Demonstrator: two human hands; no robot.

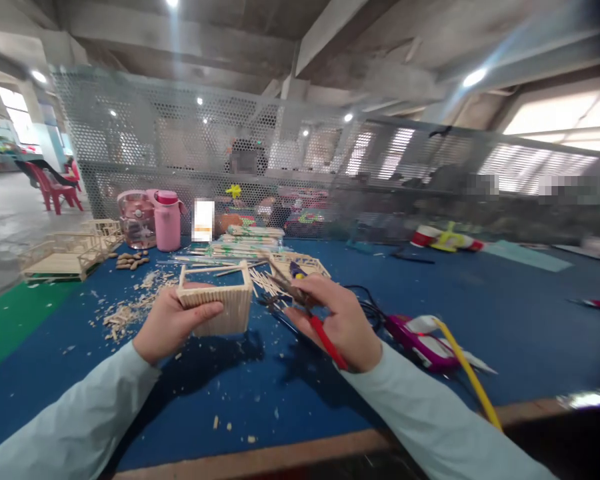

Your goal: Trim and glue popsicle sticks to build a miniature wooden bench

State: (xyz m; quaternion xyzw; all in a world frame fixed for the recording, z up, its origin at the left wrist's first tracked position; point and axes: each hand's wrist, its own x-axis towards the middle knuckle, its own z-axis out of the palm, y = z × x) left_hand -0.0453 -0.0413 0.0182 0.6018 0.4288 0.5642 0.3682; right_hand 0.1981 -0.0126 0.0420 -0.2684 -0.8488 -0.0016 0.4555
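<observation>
My left hand (166,325) grips a small open-topped box frame made of thin wooden sticks (223,312), its thumb lying across the front wall. To the right of the frame, my right hand (350,317) is closed around pliers with red handles (329,343). Their metal jaws point up and left, apart from the frame. Short loose sticks (265,283) lie on the table between the hands. Behind the pliers sits another stick piece (313,264), partly hidden. Wood chips and offcuts (123,319) are scattered left of my left hand.
Stick bundles in clear wrappers (243,245) lie at the back, near a pink bottle (167,223) and peanuts (131,261). Finished-looking stick models (63,257) stand at far left. A purple glue gun (423,343) with a cord lies right. A perforated screen (180,140) borders the blue table.
</observation>
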